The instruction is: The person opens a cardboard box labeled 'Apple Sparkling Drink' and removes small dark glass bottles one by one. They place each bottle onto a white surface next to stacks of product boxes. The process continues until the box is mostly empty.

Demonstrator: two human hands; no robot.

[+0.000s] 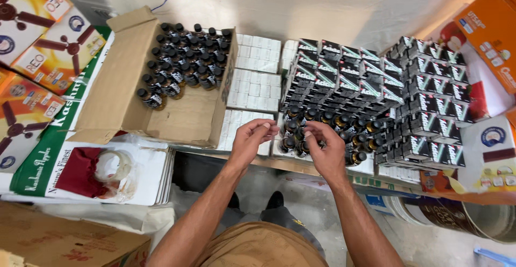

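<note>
Both hands over dark bottles (pixel 322 124); left hand (pixel 251 138) pinched, contents unclear; right hand (pixel 326 149) grip closing on bottle.

Both hands (pixel 290 141) close together, fingers curled (bare forearms outstretched).

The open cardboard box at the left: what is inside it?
The cardboard box holds small dark bottles with black caps, standing upright in its far part. The near part shows bare floor. Their contents cannot be seen.
</note>
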